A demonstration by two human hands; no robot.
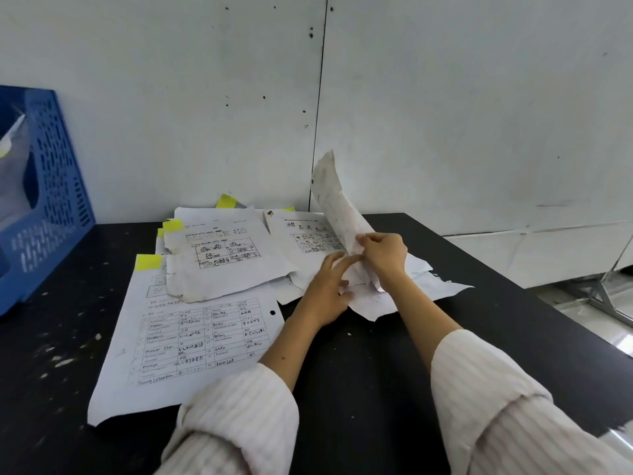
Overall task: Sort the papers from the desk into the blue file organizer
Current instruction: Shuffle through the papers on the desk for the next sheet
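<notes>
Head view: right hand (383, 257) fingers pinching raised sheet (337, 207), left hand (325, 293) spread, blue organizer (58, 186) far left.

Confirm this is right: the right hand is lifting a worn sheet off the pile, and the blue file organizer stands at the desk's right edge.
One detail is wrong. In the head view the blue file organizer stands at the desk's left edge, not the right. The rest holds: the right hand is lifting a worn sheet off the pile.

Papers (212, 265): we find them overlapping mid-surface (359, 371), one raised sheet (337, 207) standing at their right. Bare surface lies left of the papers, up to the blue organizer (58, 186), and in front of them. Wall (205, 97) close behind.
</notes>
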